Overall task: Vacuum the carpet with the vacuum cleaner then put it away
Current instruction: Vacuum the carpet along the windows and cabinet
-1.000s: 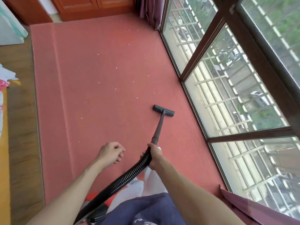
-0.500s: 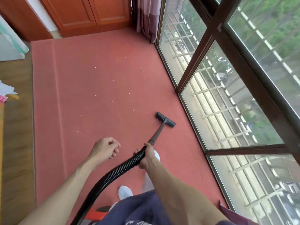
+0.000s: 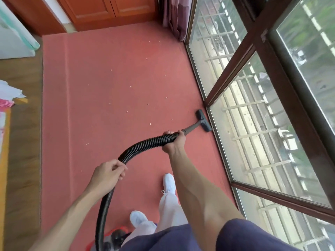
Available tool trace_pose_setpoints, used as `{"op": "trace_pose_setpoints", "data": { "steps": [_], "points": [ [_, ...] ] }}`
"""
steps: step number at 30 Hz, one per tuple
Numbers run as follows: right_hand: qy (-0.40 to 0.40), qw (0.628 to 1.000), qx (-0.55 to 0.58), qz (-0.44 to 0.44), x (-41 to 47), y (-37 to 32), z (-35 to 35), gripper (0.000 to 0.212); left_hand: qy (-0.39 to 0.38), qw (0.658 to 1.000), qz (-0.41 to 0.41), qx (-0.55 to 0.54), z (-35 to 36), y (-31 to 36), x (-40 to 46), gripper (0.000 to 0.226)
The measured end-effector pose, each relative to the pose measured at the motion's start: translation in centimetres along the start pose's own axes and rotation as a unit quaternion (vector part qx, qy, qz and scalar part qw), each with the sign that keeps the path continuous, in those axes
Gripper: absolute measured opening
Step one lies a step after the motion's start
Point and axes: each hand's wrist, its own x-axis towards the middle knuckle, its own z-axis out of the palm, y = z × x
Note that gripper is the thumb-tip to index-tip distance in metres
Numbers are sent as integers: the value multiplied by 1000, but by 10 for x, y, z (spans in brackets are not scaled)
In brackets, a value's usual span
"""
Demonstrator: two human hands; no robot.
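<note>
My right hand (image 3: 174, 140) grips the black ribbed hose (image 3: 145, 144) where it joins the dark wand (image 3: 191, 128). The wand's floor head (image 3: 204, 120) lies on the red carpet (image 3: 108, 69), tight against the window track. My left hand (image 3: 108, 173) is curled round the hose lower down, where it bends toward the vacuum cleaner's red and grey body (image 3: 116, 236) by my feet. Several small white scraps (image 3: 130, 86) are scattered over the middle of the carpet.
Tall brown-framed windows (image 3: 253, 51) run along the right edge. A purple curtain (image 3: 174, 13) hangs in the far corner beside wooden cabinet doors (image 3: 108, 9). Bare wood floor (image 3: 20, 142) and a yellow-edged bed (image 3: 3, 142) lie to the left. My white shoes (image 3: 169, 182) stand on the carpet.
The floor head swung right, from open carpet to the window track. My left hand, free before, now holds the hose. The view tilted further down.
</note>
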Motion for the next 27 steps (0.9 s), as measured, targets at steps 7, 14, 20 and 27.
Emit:
{"op": "trace_pose_setpoints", "data": {
  "steps": [7,14,20,27],
  "points": [
    [-36,999,-31,22,19,4,39,39,42,998,-40,4,-39,-4,2,17],
    [36,992,-121,27,29,20,17,36,63,996,-65,-15,-50,-28,0,16],
    [81,968,-236,24,22,56,2,33,71,994,-76,-40,-50,-45,-1,15],
    [144,921,-355,67,1,126,-62,24,89,990,-85,-72,-67,-82,-9,13]
  ]
}}
